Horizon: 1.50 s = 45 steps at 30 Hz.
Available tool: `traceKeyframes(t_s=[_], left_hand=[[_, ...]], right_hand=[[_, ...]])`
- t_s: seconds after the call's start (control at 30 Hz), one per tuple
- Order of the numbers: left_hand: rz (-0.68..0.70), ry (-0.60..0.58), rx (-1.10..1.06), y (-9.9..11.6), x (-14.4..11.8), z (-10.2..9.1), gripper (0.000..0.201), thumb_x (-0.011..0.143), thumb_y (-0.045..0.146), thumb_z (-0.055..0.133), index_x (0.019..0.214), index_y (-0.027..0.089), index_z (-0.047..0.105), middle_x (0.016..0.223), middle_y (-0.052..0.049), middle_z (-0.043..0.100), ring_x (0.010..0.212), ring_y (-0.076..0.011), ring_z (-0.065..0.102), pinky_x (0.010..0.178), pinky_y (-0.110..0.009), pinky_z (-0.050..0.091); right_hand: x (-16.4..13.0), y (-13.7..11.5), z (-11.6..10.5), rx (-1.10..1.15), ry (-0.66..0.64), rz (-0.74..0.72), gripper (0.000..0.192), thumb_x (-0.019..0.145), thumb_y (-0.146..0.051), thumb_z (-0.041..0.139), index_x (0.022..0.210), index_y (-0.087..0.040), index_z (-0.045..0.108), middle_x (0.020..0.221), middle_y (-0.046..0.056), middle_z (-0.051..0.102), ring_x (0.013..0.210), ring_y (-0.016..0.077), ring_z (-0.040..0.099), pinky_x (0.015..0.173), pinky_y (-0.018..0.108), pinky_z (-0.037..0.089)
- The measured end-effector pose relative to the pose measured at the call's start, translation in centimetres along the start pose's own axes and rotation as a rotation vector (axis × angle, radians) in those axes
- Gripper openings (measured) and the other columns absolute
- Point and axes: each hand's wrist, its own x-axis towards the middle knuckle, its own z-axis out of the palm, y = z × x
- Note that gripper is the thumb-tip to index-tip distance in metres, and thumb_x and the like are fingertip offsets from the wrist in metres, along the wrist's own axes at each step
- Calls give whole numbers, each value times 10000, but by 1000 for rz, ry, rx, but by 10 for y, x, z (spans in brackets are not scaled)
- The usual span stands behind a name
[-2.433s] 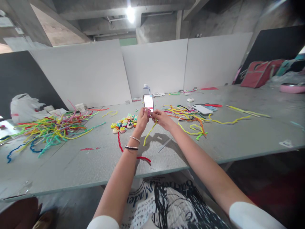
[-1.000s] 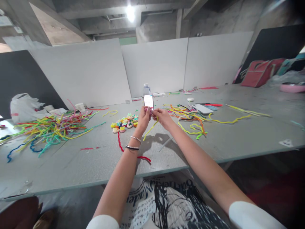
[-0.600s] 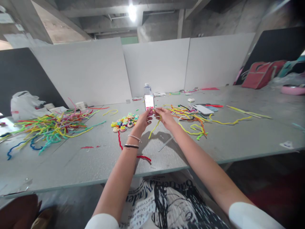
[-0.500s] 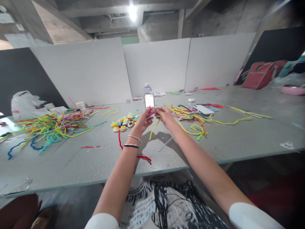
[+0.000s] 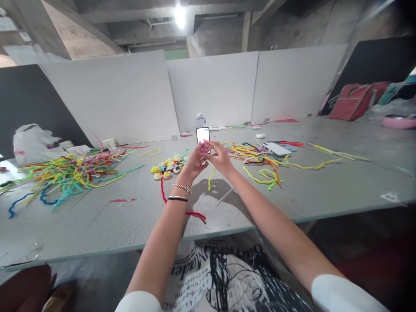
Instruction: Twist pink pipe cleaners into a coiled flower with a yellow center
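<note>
My left hand pinching small pink piece, my right hand gripping yellow pipe cleaner, tail hanging toward table. Looks mid-wrap; next turn needs snug tension. Phone propped behind, finished flowers left.

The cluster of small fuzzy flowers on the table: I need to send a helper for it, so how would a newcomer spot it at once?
On the long grey table, look just to the left of the person's left hand. There lies the cluster of small fuzzy multicoloured flowers, above a loose red pipe cleaner. Unlike the big pile of long straight pipe cleaners further left, it is a compact patch of rounded pieces.
</note>
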Motion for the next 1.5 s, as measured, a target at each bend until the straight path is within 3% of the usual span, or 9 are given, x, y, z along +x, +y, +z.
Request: traceKeyframes(t_s=[0.27,0.43,0.6,0.73,0.9,1.27,1.5], left_hand=[[18,50,18,0,-6,11,180,756,370,618,762,191,604,616,21,580,533,-61,520,526,-177,400],[50,73,41,-2,-2,7,144,761,335,613,743,194,594,642,30,585,535,-46,500,512,-163,378],[49,22,31,-4,0,2,173,742,367,646,779,202,613,727,20,613,600,-50,525,522,-162,371],[39,-37,43,-4,0,0,222,736,412,652,834,214,625,763,5,627,656,-70,548,536,-171,369],[-24,-52,67,0,-3,2,339,777,534,555,753,202,616,690,-2,616,631,-97,542,559,-204,385],[8,-50,24,-1,-3,2,124,732,320,661,775,206,635,811,-7,651,666,-82,559,590,-189,393],[19,-51,17,-2,-4,0,81,724,267,666,742,193,638,754,9,616,663,-66,539,622,-186,394]], right_hand=[[-2,3,-1,-35,-46,-33,514,725,-355,678,1224,-308,562,1223,36,570,1124,233,487,915,338,411],[-2,2,-1,-28,-58,41,470,737,-300,643,1204,-309,582,1207,24,591,1097,237,510,875,355,435],[-3,2,-1,1,-7,84,380,753,-316,615,1133,-306,628,1173,9,617,1075,227,529,785,315,455],[-3,5,0,1,24,88,320,754,-353,622,1068,-304,657,1143,9,635,1077,234,525,815,329,437],[-3,3,0,-34,45,109,423,743,-401,639,1146,-280,610,1161,38,616,1029,234,542,782,318,442],[-4,1,-2,-44,-3,14,447,749,-260,614,1193,-307,581,1165,13,612,1002,210,556,868,317,436],[-5,-1,-1,-57,13,16,411,760,-279,611,1171,-294,603,1140,4,639,1018,218,576,917,322,413]])
